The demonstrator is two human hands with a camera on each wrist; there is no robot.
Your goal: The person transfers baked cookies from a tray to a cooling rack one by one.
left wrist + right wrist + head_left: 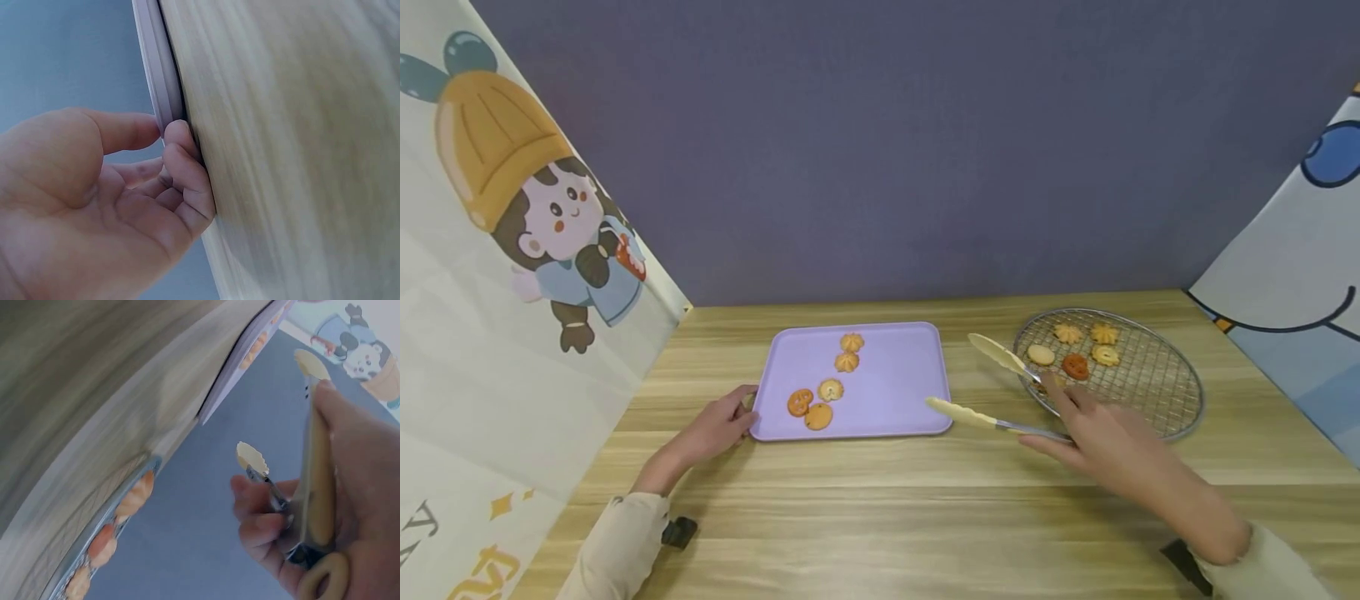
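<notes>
My left hand (pixel 721 427) pinches the near left corner of a lilac tray (pixel 895 375); in the left wrist view the thumb lies on the rim and curled fingers sit under it. Two ridged cookies (pixel 849 352) lie toward the tray's back. Nearer its left front are a pretzel-shaped cookie (pixel 800 402), a round cookie (pixel 818 416) and a flower-shaped one (pixel 831 390). My right hand (pixel 1112 442) holds spread metal tongs (pixel 1015 427) with cream tips, nothing between them. One tip points at the tray's right front corner, the other overlaps the rack's left edge.
A round wire rack (pixel 1157 375) stands at the right, bearing several cookies, among them a reddish pretzel-shaped cookie (pixel 1076 367) and a pale oval one (pixel 1041 355). Behind the wooden table (pixel 880 517) rises a dark blue panel (pixel 880 150). Cartoon-printed sheets flank both sides.
</notes>
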